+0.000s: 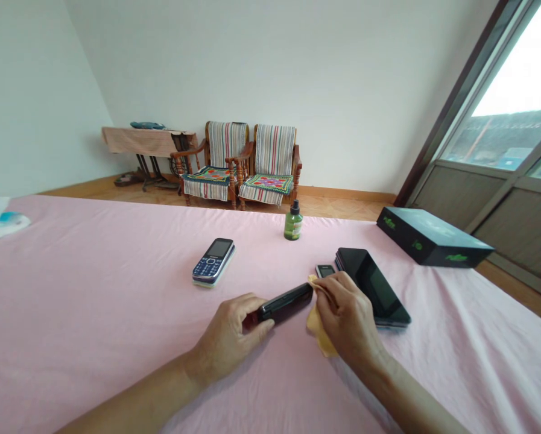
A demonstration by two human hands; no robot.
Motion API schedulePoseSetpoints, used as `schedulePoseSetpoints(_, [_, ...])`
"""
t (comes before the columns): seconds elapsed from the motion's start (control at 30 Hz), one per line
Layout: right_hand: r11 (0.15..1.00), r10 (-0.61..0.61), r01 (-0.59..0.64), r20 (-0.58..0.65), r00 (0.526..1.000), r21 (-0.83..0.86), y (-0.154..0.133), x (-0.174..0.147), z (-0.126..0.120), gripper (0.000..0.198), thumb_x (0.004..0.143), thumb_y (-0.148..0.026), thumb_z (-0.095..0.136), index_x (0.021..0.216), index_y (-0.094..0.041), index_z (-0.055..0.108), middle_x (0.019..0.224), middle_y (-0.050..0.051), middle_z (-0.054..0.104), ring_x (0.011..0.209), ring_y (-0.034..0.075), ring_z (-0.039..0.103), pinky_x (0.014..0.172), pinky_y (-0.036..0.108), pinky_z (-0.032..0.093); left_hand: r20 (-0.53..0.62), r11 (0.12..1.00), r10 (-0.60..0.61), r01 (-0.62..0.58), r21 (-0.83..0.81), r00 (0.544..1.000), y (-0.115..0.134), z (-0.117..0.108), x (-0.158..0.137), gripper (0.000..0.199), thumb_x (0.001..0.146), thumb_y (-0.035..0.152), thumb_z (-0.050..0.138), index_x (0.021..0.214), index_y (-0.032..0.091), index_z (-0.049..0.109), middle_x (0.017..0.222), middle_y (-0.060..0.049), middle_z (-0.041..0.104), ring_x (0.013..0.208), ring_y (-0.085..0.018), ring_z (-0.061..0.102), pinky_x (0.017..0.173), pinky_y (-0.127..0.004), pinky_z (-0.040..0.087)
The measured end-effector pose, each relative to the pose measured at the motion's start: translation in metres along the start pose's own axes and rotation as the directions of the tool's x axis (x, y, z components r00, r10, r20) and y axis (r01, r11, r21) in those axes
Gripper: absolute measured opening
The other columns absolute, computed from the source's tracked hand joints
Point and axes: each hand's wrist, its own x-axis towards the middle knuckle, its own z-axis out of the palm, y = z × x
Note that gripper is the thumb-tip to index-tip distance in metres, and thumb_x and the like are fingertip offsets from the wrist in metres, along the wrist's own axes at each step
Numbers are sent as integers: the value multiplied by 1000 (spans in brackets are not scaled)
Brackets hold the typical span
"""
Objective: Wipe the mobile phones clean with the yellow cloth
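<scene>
A black mobile phone (286,303) is tilted edge-on above the pink cloth, its near-left end gripped between the thumb and fingers of my left hand (234,328). My right hand (348,310) pinches a yellow cloth (321,334) against the phone's other end, and part of the cloth hangs below the fingers. Just beyond my right hand lies a small keypad phone (325,270), mostly covered by the hand. To its right, a black tablet (377,283) rests on top of another flat thing. Left of centre, a blue keypad phone (213,260) lies on what looks like a second phone.
A green bottle (293,223) with a black top stands near the far edge of the pink-covered table (116,289). A black box (433,236) sits at the right, a tissue pack (3,224) at the left. Two wooden chairs (274,158) are against the wall.
</scene>
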Motion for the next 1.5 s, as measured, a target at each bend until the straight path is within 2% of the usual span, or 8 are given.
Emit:
schedulePoseSetpoints(0.3, [974,-106,80,115,988,213,-22,-17,21,28,87,-3,43,99,-20,61,90,5,57,81,18,56,72,30,47,-8,999,9,-10,-42,1000,-1,1,-1,12,84,24,61,84,15,69,74,-2,63,68,-16,56,61,-24,40])
schedulePoseSetpoints(0.47, [943,-182,105,226,957,317,-34,-21,24,25,89,-4,46,99,-21,61,93,5,58,83,18,56,72,31,48,-6,995,11,-12,-95,1000,1,0,0,16,86,26,60,91,15,70,83,-5,66,75,-19,59,69,-26,44])
schedulePoseSetpoints(0.73, [957,-244,186,267,932,223,-36,-24,25,25,91,-6,44,106,-18,61,94,8,58,84,21,55,73,36,51,-19,993,-12,10,-121,1000,-1,3,1,10,83,22,62,84,14,68,77,-3,64,70,-16,58,61,-22,44])
schedulePoseSetpoints(0.93, [943,-328,308,212,921,124,-38,-24,24,28,95,-8,42,118,-16,57,95,10,60,84,22,55,72,38,53,-5,994,27,-28,-106,1000,-1,3,-1,9,81,14,60,84,15,67,78,-3,64,72,-16,59,63,-23,45])
schedulePoseSetpoints(1.1, [872,-481,487,252,840,41,-39,-23,20,31,95,-8,39,122,-12,54,95,13,62,84,24,56,73,41,53,-27,996,39,-40,-76,999,0,3,-1,8,79,11,58,79,15,65,76,-2,63,70,-16,58,63,-22,44])
schedulePoseSetpoints(1.2, [890,-451,455,219,865,36,-41,-25,24,31,95,-8,39,121,-12,55,94,13,62,85,24,57,74,41,54,-29,996,47,-48,-72,999,0,4,-1,8,80,11,58,77,15,64,75,-2,62,69,-16,57,62,-22,43])
schedulePoseSetpoints(1.3, [938,-347,330,210,914,109,-46,-29,29,25,95,-9,42,111,-16,60,92,11,62,85,23,58,73,38,54,-20,995,69,-70,-70,997,2,4,-2,11,79,9,57,79,16,66,76,-2,63,72,-16,58,64,-23,43])
schedulePoseSetpoints(1.5, [920,-364,313,217,906,236,-51,-28,25,24,92,-7,44,104,-18,62,91,9,61,83,21,57,71,35,54,-12,992,91,-92,-82,996,5,4,-2,11,82,15,58,86,17,68,81,-3,66,75,-17,60,68,-24,45])
